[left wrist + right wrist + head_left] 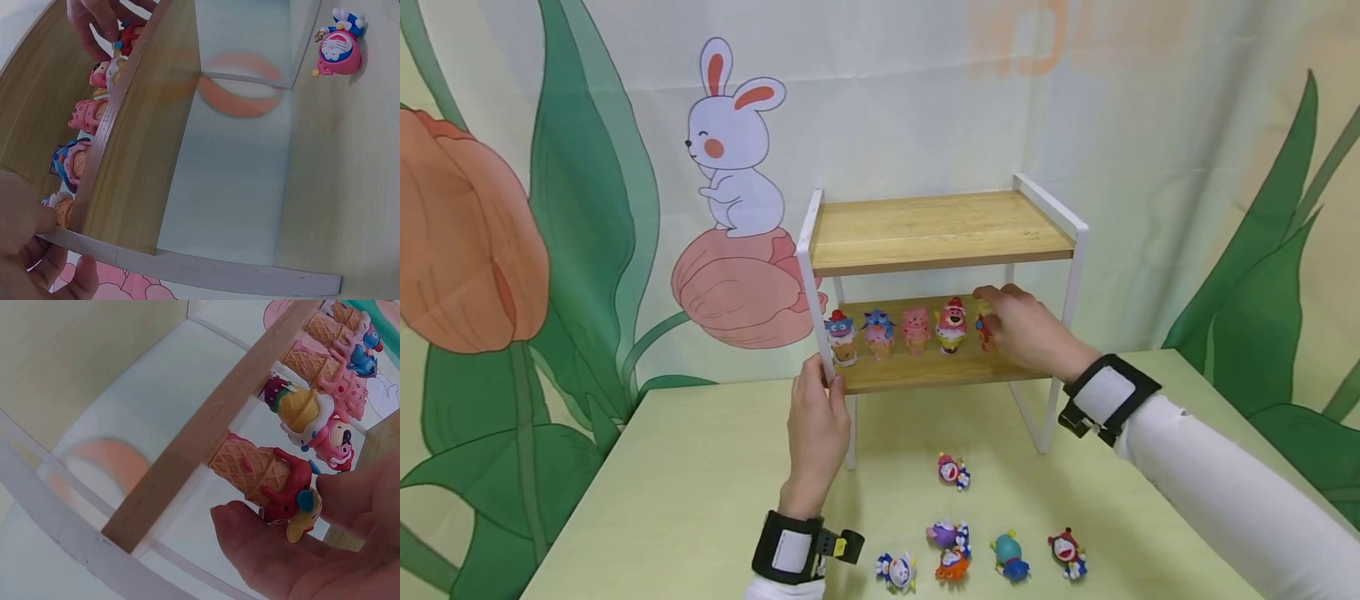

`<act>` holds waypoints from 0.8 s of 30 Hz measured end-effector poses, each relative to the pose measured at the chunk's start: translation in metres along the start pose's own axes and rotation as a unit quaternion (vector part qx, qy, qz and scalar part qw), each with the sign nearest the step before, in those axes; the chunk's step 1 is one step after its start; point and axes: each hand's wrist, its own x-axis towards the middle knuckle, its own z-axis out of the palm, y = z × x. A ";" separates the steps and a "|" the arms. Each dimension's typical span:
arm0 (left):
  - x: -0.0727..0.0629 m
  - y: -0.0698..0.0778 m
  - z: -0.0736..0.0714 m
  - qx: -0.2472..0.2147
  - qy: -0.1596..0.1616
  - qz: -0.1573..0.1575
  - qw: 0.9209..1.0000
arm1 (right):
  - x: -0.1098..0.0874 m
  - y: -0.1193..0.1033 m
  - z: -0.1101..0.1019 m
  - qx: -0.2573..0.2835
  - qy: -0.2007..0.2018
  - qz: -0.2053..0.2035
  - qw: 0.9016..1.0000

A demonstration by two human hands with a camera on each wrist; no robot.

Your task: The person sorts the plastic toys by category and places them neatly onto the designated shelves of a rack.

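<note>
Five cone-shaped figures [916,329] are lined up along the lower board [917,377] of a two-tier shelf [940,229]. At the right end of the row, the red figure [290,487], topped with a yellow-and-blue head, is pinched between thumb and fingers by the right hand [1033,329]; its cone is held downward near the board's front edge, beside the pink bear figure [951,323]. Whether its weight is borne by the board cannot be told. At the left, the white frame [813,312] is grasped by the left hand [820,421], just beside the blue figure with a red cap [841,335]. Below, six small hooded figures [1011,557] are scattered on the pale table [700,467], backed by a printed cloth [887,133]
</note>
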 end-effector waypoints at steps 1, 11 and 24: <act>0.000 0.000 0.000 0.000 -0.001 0.001 1.000 | 0.000 0.000 0.000 0.001 0.003 0.002 1.000; -0.002 -0.002 0.000 0.000 0.005 0.003 1.000 | -0.007 -0.009 0.002 0.011 0.049 0.023 0.998; 0.000 -0.002 0.000 -0.002 -0.003 0.000 1.000 | -0.047 -0.029 0.009 0.066 0.174 -0.021 0.982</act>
